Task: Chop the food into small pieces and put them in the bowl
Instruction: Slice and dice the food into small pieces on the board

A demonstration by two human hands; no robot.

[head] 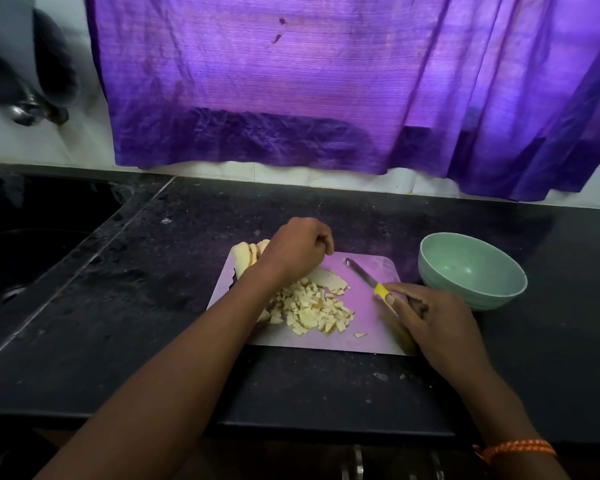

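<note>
Head view, looking down on a dark speckled counter (153, 306). A pale cutting board (364, 327) lies flat near the front edge, tinted purple by light through the curtain (326, 81) hanging behind. On the board's middle sits a heap of small pale chopped pieces (312, 311); one stray bit lies apart toward the near edge. A few uncut slices (248, 252) lean together at the board's far left corner, partly over its rim, and one flat slice (331, 279) lies just beyond the heap. Left hand (297, 249) reaches over the far side of the board, fingers curled downward beside the slices; whether it grips anything cannot be told, the fingertips being hidden. Right hand (433, 317) holds the knife (368, 278) by its yellow handle, forefinger laid along it, blade pointing away and left, lying low over the board, apart from the heap. A pale green bowl (471, 271) stands on the counter just right of the board. A dark sink (32, 237) is set in at far left. An orange band (515, 450) circles the right wrist.
</note>
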